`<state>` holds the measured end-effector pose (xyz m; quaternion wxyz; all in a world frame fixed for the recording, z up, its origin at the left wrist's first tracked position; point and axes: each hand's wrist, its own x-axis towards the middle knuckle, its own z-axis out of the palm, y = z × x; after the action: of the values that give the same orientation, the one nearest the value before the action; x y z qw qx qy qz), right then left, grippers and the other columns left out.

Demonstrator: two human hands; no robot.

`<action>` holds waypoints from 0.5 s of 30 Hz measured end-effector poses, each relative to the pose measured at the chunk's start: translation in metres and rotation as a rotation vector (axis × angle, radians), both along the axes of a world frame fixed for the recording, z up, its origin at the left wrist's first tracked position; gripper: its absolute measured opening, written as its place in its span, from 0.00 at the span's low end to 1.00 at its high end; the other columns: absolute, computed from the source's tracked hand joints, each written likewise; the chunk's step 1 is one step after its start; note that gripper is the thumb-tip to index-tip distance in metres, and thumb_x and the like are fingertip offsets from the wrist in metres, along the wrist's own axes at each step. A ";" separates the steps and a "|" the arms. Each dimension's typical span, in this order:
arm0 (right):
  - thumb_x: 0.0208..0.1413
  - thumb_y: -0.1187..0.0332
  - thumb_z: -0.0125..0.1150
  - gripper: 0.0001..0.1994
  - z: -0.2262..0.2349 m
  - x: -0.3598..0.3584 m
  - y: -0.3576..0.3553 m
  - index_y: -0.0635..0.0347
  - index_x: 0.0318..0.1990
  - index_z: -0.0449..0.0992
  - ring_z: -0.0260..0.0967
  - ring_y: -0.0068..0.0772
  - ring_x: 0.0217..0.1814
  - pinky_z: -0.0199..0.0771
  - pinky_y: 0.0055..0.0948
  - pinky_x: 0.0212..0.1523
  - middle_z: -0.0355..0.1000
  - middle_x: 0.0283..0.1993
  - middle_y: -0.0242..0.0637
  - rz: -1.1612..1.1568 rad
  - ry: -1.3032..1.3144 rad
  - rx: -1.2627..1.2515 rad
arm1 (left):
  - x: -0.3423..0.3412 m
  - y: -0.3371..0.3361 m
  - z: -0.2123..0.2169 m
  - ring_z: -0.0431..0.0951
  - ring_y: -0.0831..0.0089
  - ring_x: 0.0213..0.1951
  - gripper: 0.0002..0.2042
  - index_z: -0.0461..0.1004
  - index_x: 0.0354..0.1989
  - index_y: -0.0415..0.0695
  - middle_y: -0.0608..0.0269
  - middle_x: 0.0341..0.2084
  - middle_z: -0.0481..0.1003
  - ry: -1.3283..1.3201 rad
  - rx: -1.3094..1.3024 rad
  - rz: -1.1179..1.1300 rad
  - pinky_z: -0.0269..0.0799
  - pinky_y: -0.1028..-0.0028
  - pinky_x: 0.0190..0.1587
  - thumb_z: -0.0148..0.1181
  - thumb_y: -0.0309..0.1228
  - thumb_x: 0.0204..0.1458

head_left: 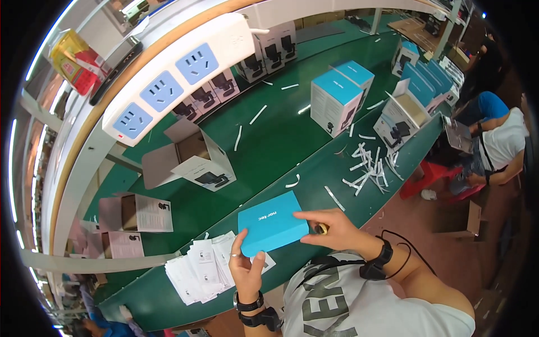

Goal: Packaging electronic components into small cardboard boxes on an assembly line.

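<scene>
Between my two hands a carton with a teal top [274,223] is held over the near edge of the green bench. My left hand [247,269] grips its lower left corner, thumb and fingers on either side. At the right end, my right hand [331,227] pinches the carton's edge between thumb and forefinger. A small yellow and dark thing [321,228] shows in the curl of that hand's other fingers; its kind I cannot make out. Beside my left hand lies a fanned stack of white printed leaflets [203,268].
Open cartons [202,160] stand at the left, closed teal-topped boxes [337,92] farther back. White paper strips [370,171] litter the green bench [264,151]. A white power strip [179,78] crosses the upper left. At the right sits another person [499,140] near an open box [401,121].
</scene>
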<state>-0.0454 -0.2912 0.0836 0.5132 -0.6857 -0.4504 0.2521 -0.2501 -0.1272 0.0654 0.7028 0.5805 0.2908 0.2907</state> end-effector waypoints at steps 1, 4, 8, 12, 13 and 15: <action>0.51 0.71 0.77 0.28 -0.004 -0.002 0.004 0.52 0.61 0.79 0.72 0.30 0.29 0.73 0.28 0.31 0.78 0.37 0.34 -0.007 -0.140 0.058 | -0.004 0.001 0.000 0.78 0.58 0.53 0.34 0.69 0.66 0.37 0.50 0.55 0.72 0.002 -0.101 0.000 0.73 0.64 0.59 0.73 0.18 0.48; 0.50 0.71 0.77 0.25 -0.039 -0.003 0.009 0.52 0.58 0.81 0.73 0.28 0.29 0.72 0.27 0.30 0.76 0.36 0.32 -0.100 -0.414 0.164 | -0.017 0.006 -0.046 0.79 0.56 0.52 0.29 0.74 0.63 0.39 0.53 0.51 0.73 0.156 0.425 0.033 0.75 0.64 0.56 0.72 0.17 0.48; 0.49 0.71 0.77 0.22 -0.057 -0.013 0.010 0.52 0.54 0.84 0.74 0.28 0.29 0.73 0.27 0.28 0.75 0.36 0.31 -0.218 -0.504 0.203 | -0.015 0.006 -0.056 0.80 0.53 0.53 0.24 0.80 0.57 0.41 0.56 0.46 0.72 0.206 0.750 0.084 0.76 0.62 0.55 0.73 0.17 0.48; 0.48 0.71 0.78 0.22 -0.065 -0.019 0.004 0.50 0.54 0.84 0.73 0.28 0.28 0.73 0.27 0.26 0.74 0.39 0.31 -0.236 -0.476 0.200 | -0.023 0.012 -0.062 0.79 0.49 0.54 0.25 0.81 0.56 0.42 0.57 0.43 0.71 0.181 0.831 0.027 0.76 0.59 0.55 0.75 0.19 0.46; 0.48 0.71 0.78 0.23 -0.066 -0.020 0.002 0.49 0.54 0.84 0.72 0.27 0.27 0.73 0.27 0.26 0.74 0.40 0.32 -0.225 -0.476 0.202 | -0.026 0.014 -0.063 0.78 0.48 0.54 0.26 0.81 0.56 0.43 0.58 0.42 0.71 0.173 0.856 -0.009 0.76 0.58 0.56 0.75 0.19 0.45; 0.48 0.72 0.78 0.24 -0.070 -0.021 -0.005 0.49 0.55 0.83 0.71 0.27 0.27 0.73 0.27 0.26 0.74 0.42 0.33 -0.216 -0.502 0.152 | -0.031 0.021 -0.066 0.77 0.48 0.55 0.26 0.81 0.57 0.44 0.56 0.44 0.70 0.187 0.887 -0.044 0.74 0.55 0.59 0.75 0.21 0.45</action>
<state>-0.0667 -0.2964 0.0139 0.4593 -0.7303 -0.5054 -0.0159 -0.2809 -0.1066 -0.0004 0.3630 0.8553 0.1879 0.3183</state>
